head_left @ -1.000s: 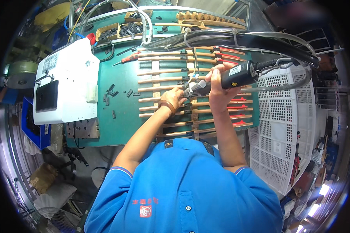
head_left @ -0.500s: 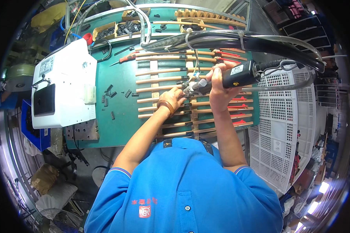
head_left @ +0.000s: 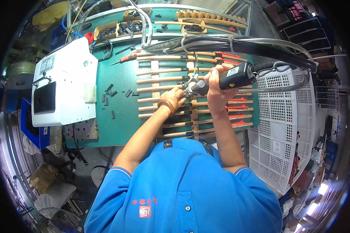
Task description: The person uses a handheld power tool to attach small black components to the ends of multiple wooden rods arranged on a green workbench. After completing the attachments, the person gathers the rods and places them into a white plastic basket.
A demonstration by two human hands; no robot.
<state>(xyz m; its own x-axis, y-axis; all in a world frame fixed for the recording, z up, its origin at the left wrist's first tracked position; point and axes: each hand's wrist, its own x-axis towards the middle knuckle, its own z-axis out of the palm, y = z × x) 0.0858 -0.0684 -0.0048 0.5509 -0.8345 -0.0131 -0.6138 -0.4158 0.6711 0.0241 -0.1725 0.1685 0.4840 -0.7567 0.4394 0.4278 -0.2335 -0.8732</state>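
A black powered screwdriver (head_left: 234, 77) lies slanted across the rows of wooden rods, its metal nose pointing down and left. My right hand (head_left: 218, 91) is wrapped round its body. By the nose, my left hand (head_left: 172, 97) has its fingers closed at a rod; what they pinch is hidden. Several slim wooden rods (head_left: 151, 80) lie side by side on wooden cross strips, with small black fittings (head_left: 184, 70) at their middles. Toward their right ends sit red pieces (head_left: 237, 107).
A white machine (head_left: 68, 83) stands at the left of the green table (head_left: 116, 132), beside loose black parts (head_left: 112, 115). An orange-handled screwdriver (head_left: 127, 58) lies farther back. Thick hoses (head_left: 260, 46) arch over the rods. White perforated crates (head_left: 274, 128) stand right; boxes of black parts (head_left: 130, 28) sit behind.
The powered screwdriver and my right hand have shifted slightly left, and the hoses above have come left and a little lower. My left hand stays at the same spot.
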